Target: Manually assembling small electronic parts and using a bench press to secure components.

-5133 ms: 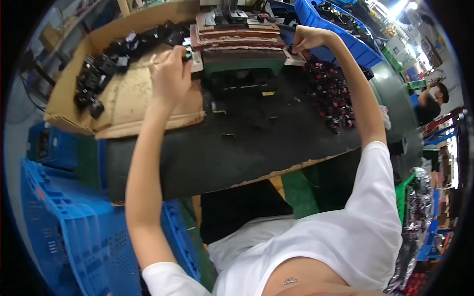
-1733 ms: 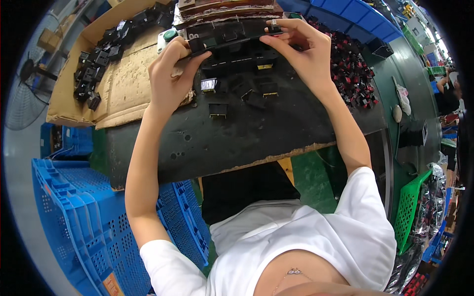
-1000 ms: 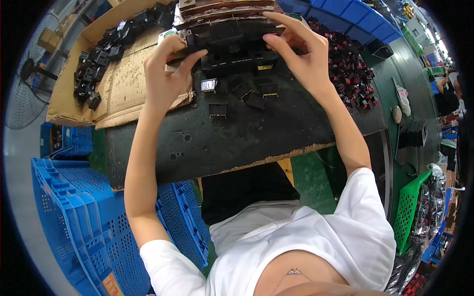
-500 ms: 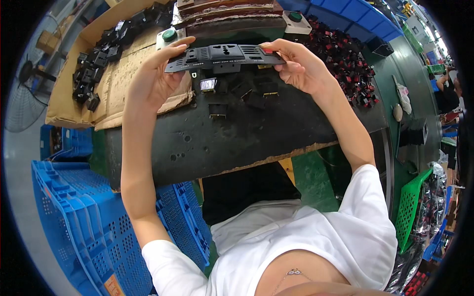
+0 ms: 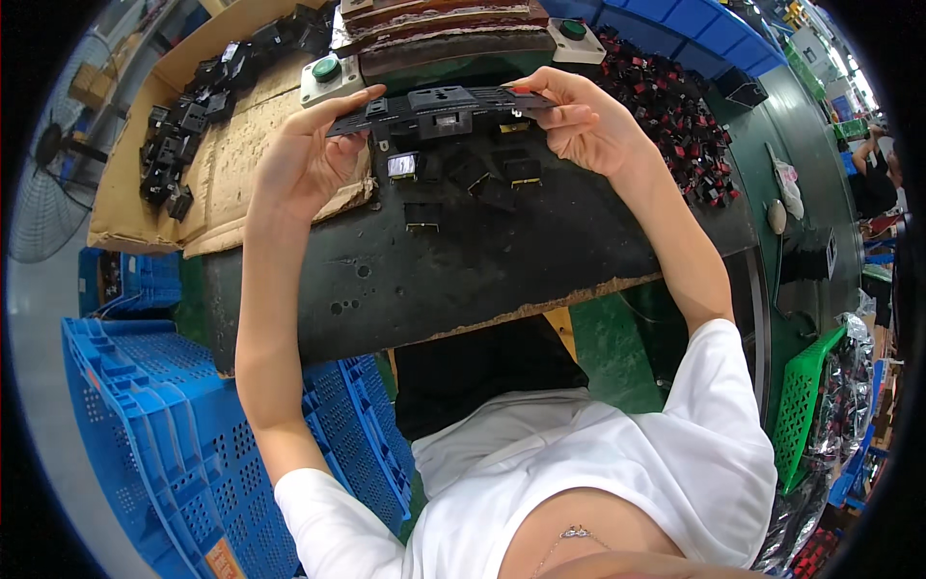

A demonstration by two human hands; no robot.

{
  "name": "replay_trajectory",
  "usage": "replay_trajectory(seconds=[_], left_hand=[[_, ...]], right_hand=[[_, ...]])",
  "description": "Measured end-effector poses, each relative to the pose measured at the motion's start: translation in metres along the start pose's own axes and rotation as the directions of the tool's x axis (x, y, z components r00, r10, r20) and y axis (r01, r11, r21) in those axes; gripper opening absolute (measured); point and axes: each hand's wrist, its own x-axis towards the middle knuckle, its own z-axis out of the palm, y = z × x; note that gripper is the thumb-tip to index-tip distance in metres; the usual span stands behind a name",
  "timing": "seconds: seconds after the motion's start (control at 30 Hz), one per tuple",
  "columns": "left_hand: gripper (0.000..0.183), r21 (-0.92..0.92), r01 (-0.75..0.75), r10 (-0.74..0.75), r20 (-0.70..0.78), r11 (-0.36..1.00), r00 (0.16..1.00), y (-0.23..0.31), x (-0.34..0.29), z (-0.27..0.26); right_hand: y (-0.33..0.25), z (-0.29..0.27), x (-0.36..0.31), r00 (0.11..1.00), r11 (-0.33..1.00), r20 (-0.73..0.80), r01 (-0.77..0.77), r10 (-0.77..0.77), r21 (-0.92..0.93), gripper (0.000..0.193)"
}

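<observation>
A long black plastic socket panel [image 5: 446, 100] is held level above the dark workbench. Its left end is pinched in my left hand [image 5: 313, 159], the thumb lying along the top edge. My right hand [image 5: 588, 125] grips the other end, near a small red part. Under the panel's middle a boxy black housing sticks out. Below it on the bench lie several small black modules [image 5: 422, 214], some with brass-coloured pins, and one with a shiny pale face [image 5: 402, 166].
An open cardboard box [image 5: 207, 207] with black parts stands at the left. Green push buttons [image 5: 326, 69] flank a press-like block [image 5: 444, 43] at the back. Small red-and-black parts [image 5: 675, 135] are heaped at the right. Blue crates [image 5: 183, 425] stand below left, a green basket [image 5: 806, 405] at right.
The panel has tipped, so its top face now shows less and the housing beneath shows more. Both hands keep hold of its ends.
</observation>
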Motion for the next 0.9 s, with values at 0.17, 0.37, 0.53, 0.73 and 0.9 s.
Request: replay_trajectory(seconds=[0.17,0.37,0.53,0.73,0.9], left_hand=[[0.029,0.023,0.0,0.002,-0.053,1.0,0.999,-0.002,0.001,0.002],[0.027,0.026,0.021,-0.022,0.049,0.999,0.999,0.0,-0.002,0.0],[0.033,0.128,-0.055,0.064,-0.065,0.99,0.996,0.002,-0.007,0.014],[0.041,0.399,-0.221,0.21,0.072,0.89,0.975,0.009,-0.012,0.015],[0.045,0.427,-0.288,0.255,0.134,0.857,0.958,0.016,-0.013,0.005]], right_hand=[[0.0,-0.009,0.0,0.997,1.0,0.078,0.0,-0.003,0.029,0.022],[-0.001,-0.01,-0.001,0.986,0.999,0.164,0.008,-0.013,0.031,0.027],[-0.002,-0.012,0.002,0.964,0.998,0.266,-0.009,-0.009,0.065,0.026],[0.003,0.01,-0.007,0.966,0.955,-0.081,0.229,-0.247,-0.187,0.023],[0.001,-0.003,0.001,0.967,0.965,0.193,0.202,-0.169,-0.168,0.026]])
